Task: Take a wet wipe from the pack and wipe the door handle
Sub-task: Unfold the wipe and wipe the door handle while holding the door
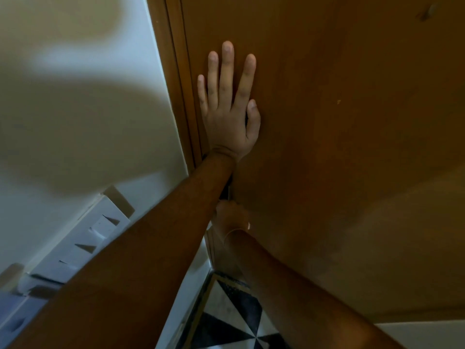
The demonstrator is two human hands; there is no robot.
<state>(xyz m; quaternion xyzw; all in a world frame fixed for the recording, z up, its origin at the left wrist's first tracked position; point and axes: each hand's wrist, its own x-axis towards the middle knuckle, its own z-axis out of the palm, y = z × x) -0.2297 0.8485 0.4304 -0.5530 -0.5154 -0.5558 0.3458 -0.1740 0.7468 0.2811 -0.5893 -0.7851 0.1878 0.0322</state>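
My left hand (227,107) lies flat on the brown wooden door (339,122), fingers spread and pointing up, holding nothing. My right hand (230,217) is lower down at the door's edge, blurred and partly hidden under my left forearm. A small white scrap (248,225) shows at its side; I cannot tell whether it is the wet wipe. A dark part (225,192) just above the right hand may be the door handle, but most of it is hidden. The wipe pack is not in view.
The brown door frame (176,71) runs along the door's left edge, next to a cream wall (88,96). A white switch panel (100,230) sits on that wall at lower left. Black-and-white tiled floor (231,321) shows below.
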